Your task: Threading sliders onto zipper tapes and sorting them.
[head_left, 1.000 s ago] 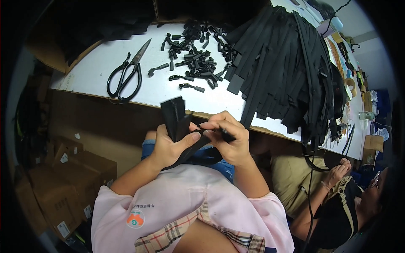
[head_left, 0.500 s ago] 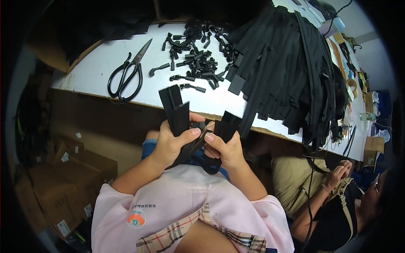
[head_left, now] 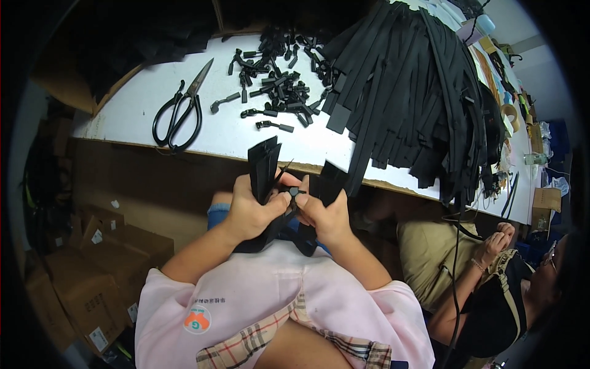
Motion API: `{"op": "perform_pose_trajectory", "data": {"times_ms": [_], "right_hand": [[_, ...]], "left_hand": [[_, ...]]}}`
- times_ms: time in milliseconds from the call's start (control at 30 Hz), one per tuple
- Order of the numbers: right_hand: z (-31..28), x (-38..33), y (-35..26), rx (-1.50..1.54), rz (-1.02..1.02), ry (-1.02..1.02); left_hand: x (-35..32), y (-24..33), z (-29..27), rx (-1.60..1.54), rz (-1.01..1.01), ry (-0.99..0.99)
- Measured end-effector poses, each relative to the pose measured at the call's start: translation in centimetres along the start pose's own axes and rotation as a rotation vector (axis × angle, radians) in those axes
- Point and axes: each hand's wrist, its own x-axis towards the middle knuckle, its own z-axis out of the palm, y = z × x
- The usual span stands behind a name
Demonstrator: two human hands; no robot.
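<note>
Close in front of my body, my left hand (head_left: 257,209) and my right hand (head_left: 329,216) meet, thumbs facing each other. Folded black zipper tape (head_left: 264,169) stands up out of my left hand. Another black length of the tape (head_left: 332,177) sticks up from my right hand, and the rest hangs in loops toward my lap. Between the two thumb tips is a small dark zipper slider (head_left: 295,192), touched by both hands. My curled fingers hide part of it and of the tape ends.
A white table ahead carries black-handled scissors (head_left: 178,120), loose zipper sliders with pulls (head_left: 286,89) and a thick bundle of black strips (head_left: 405,98) hanging over its edge. Cardboard boxes (head_left: 92,270) stand at lower left. A co-worker (head_left: 485,295) sits at right, hands together.
The tape in my left hand has swung more upright and toward the right. The slider now shows between my thumbs, its round end up. The view has shifted slightly.
</note>
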Motion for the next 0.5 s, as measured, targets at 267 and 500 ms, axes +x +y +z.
{"op": "perform_pose_trajectory", "data": {"times_ms": [267, 500], "right_hand": [[0.0, -0.5, 0.8, -0.369, -0.374, 0.012], [-1.1, -0.9, 0.3, 0.131, -0.05, -0.2]], "left_hand": [[-0.6, 0.4, 1.0, 0.002, 0.057, 0.065], [-0.6, 0.5, 1.1, -0.113, 0.075, -0.06]]}}
